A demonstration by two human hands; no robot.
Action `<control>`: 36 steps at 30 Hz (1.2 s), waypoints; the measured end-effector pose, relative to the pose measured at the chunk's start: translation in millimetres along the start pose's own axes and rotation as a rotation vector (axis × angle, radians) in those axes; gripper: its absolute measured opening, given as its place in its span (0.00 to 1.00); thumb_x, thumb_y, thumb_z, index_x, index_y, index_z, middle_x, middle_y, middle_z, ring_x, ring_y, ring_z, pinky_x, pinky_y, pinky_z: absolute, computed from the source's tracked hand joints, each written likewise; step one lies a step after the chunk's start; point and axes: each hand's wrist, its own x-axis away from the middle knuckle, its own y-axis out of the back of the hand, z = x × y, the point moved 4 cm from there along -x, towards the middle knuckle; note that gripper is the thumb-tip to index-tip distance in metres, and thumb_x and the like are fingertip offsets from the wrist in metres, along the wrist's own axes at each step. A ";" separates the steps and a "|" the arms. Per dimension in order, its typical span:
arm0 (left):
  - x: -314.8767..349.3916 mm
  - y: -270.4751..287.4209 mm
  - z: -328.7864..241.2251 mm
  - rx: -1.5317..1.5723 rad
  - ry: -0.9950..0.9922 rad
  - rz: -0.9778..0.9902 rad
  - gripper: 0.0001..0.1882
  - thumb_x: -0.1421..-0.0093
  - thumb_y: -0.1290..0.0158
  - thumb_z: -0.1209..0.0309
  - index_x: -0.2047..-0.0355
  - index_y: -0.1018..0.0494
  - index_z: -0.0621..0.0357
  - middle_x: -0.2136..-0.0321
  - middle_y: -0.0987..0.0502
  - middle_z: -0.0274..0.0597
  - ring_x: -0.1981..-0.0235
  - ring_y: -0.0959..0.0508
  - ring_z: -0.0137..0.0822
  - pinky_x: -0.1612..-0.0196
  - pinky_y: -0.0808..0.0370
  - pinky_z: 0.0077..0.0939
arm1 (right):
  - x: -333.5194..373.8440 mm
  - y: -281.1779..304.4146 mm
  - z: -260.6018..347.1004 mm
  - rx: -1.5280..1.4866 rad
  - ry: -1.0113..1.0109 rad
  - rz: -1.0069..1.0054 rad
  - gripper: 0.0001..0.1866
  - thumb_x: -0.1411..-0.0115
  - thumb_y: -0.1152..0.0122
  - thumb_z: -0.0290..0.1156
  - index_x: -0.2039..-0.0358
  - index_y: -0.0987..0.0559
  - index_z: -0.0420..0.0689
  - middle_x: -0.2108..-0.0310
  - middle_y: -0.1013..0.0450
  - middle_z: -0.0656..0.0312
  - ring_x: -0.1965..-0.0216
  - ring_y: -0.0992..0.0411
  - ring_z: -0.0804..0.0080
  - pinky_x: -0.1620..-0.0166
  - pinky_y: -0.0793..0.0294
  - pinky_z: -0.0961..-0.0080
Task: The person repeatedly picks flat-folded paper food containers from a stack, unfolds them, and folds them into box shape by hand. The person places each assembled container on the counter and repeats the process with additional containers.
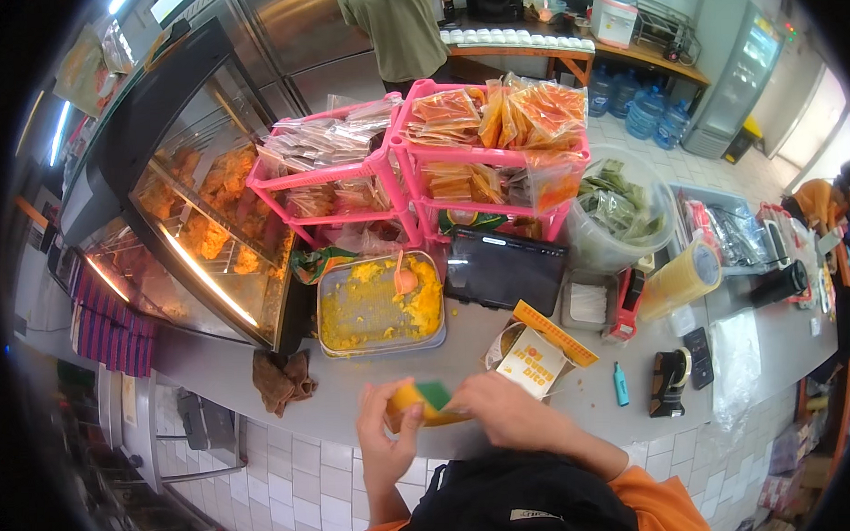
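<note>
Close to my body, at the counter's front edge, my left hand [386, 426] grips a small yellow and green piece [430, 396]. It looks like a folded carton or wrapper, but blur hides its exact kind. My right hand [500, 411] has its fingers closed at the right end of the same piece. Just beyond my right hand stands an opened white and yellow printed carton [533, 363], its orange flap raised. Farther left, a rectangular tub [327, 311] holds yellow, crumbly food, with a pinkish-orange scoop [405, 280] resting in it.
A heated glass cabinet [199, 217] with fried food stands left, near a brown cloth [281, 381]. Pink racks [412, 163] hold sachets behind a black tablet [505, 267]. Rightward are a clear bucket [621, 245], tape rolls [678, 280], a turquoise marker [620, 384] and a phone [698, 357].
</note>
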 end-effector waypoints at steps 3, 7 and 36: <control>10.8 4.4 -3.2 0.343 0.031 -0.076 0.05 0.44 0.43 0.76 0.70 0.29 0.60 0.75 0.29 0.35 0.74 0.32 0.24 0.60 0.32 0.24 | 2.3 -20.2 20.3 0.155 0.264 -0.085 0.14 0.48 0.45 0.24 0.60 0.24 0.47 0.66 0.26 0.66 0.64 0.28 0.70 0.55 0.34 0.69; 29.7 15.6 7.2 0.325 0.305 -0.377 0.05 0.47 0.41 0.78 0.75 0.27 0.60 0.82 0.33 0.33 0.77 0.35 0.25 0.61 0.36 0.29 | 1.2 -35.0 31.2 0.012 0.324 -0.242 0.12 0.50 0.43 0.23 0.63 0.22 0.47 0.66 0.27 0.65 0.63 0.29 0.68 0.57 0.32 0.70; 75.4 27.0 -1.2 -0.257 -0.532 -0.566 0.29 0.39 0.53 0.41 0.75 0.23 0.54 0.78 0.39 0.34 0.73 0.37 0.41 0.69 0.39 0.33 | -21.7 -60.4 53.5 -0.763 0.055 -0.148 0.44 0.50 0.30 0.43 0.40 0.41 0.35 0.49 0.35 0.41 0.50 0.31 0.47 0.49 0.31 0.63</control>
